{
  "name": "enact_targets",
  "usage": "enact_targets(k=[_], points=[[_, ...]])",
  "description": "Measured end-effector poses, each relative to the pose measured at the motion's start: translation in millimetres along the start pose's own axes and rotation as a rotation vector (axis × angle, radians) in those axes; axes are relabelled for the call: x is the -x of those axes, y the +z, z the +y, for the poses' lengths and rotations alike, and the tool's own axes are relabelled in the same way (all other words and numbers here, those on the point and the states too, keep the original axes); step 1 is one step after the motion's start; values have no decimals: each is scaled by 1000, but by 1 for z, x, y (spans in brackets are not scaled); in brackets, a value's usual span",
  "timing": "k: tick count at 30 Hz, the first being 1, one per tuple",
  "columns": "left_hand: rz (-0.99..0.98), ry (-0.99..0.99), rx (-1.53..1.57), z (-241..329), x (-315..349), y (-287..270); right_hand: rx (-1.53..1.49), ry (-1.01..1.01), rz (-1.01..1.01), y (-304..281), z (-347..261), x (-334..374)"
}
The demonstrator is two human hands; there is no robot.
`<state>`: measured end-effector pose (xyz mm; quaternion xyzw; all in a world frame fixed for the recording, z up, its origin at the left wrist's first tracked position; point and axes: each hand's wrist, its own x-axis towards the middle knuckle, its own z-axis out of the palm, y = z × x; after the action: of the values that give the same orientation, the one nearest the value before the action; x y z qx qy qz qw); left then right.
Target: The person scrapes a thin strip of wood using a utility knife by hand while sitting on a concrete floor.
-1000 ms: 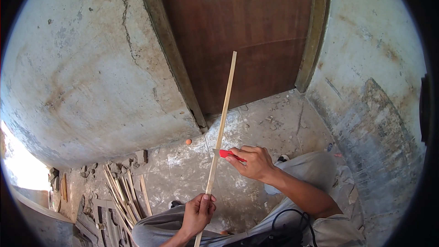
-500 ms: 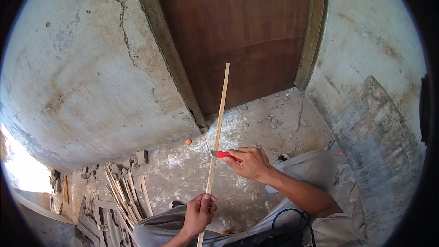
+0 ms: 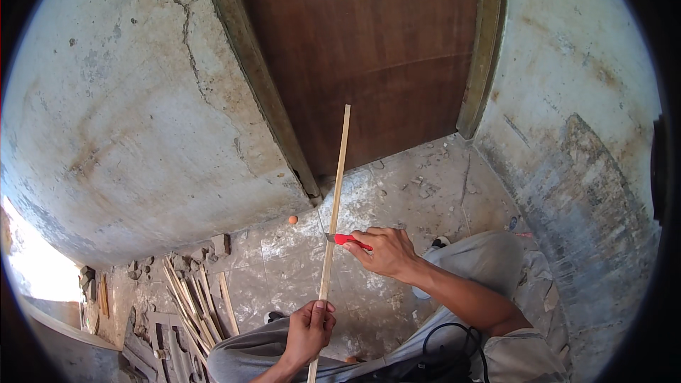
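Note:
A long, thin, pale strip of wood or bamboo (image 3: 339,184) points up and away from me, its far end in front of the brown door. My left hand (image 3: 309,330) is closed round its lower part, near my knee. Farther up, my right hand (image 3: 383,250) grips the red handle of a utility knife (image 3: 347,240). The knife's blade lies across the strip and appears to touch it. Where the blade meets the strip, any cut is too small to make out.
Several similar strips (image 3: 191,305) lie in a bundle left of my knee, beside grey broken pieces (image 3: 170,344). Rubble lines the foot of the cracked wall (image 3: 156,120). A small orange ball-like thing (image 3: 293,220) lies on the dusty floor. Ahead stands the brown door (image 3: 369,50).
The strip's far end has dipped slightly and shifted a little left. My right hand and the knife have moved very slightly left. My left hand keeps its hold in the same place.

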<state>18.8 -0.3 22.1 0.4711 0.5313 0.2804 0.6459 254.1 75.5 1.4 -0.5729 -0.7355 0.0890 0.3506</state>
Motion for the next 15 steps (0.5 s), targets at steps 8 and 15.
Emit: enact_targets(k=[8, 15], points=[[-65, 94, -110, -27, 15, 2, -16, 305, 258, -50, 42, -29], [-63, -62, 138, 3, -6, -16, -298, 284, 267, -43, 17, -8]])
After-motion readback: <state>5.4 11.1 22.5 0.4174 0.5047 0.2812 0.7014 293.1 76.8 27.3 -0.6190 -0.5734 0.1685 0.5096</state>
